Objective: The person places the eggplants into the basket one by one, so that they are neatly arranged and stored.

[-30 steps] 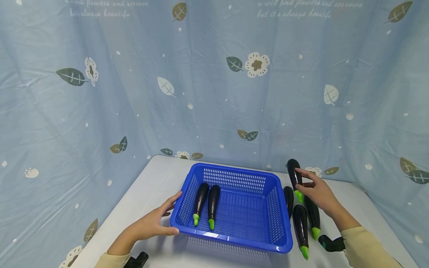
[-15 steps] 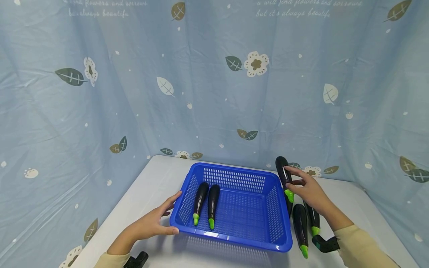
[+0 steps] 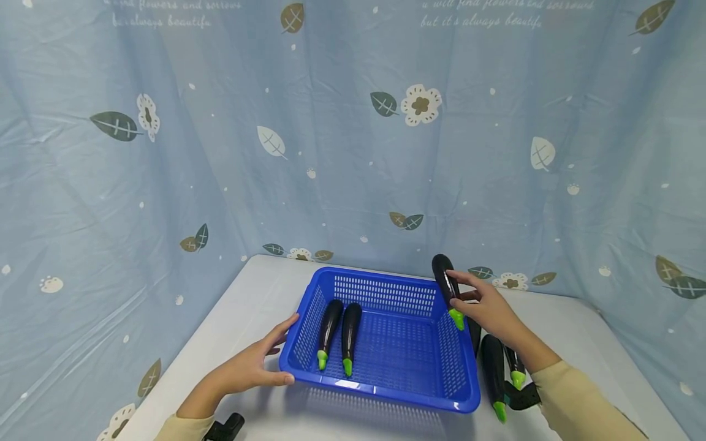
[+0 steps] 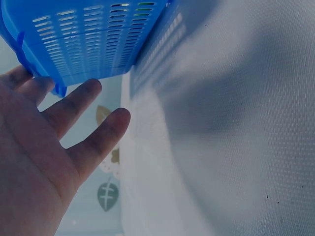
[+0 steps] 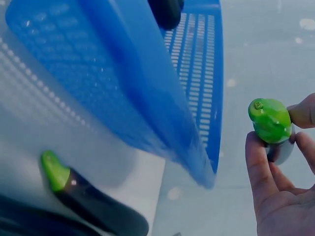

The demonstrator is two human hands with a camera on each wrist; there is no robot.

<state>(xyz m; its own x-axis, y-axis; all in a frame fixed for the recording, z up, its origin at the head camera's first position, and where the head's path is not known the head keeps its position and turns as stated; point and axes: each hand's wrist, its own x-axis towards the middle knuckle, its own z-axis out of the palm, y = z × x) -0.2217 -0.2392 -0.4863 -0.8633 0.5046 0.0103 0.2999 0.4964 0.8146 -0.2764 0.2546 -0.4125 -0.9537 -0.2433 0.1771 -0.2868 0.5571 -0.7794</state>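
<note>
My right hand point(image 3: 488, 309) pinches an eggplant point(image 3: 445, 278) between thumb and fingers, over the basket's right rim. Its dark end points up and away; its green stem end point(image 5: 270, 120) faces the right wrist camera. The blue plastic basket point(image 3: 380, 392) has slotted walls and stands on the table. Inside, towards its left, lie two eggplants point(image 3: 330, 324) point(image 3: 351, 331) side by side. My left hand point(image 3: 245, 367) rests against the basket's left side, fingers spread and fairly straight; in the left wrist view some fingertips point(image 4: 42, 86) touch the rim.
More eggplants point(image 3: 493, 367) lie on the white table point(image 3: 265, 288) right of the basket, one point(image 3: 515, 367) partly hidden by my right arm. Black wrist devices point(image 3: 226, 427) sit below both hands. A blue patterned curtain point(image 3: 331, 184) hangs behind and left.
My right hand has carried its eggplant leftward, from above the eggplants on the table to the basket's right rim. The left hand and the basket have hardly moved.
</note>
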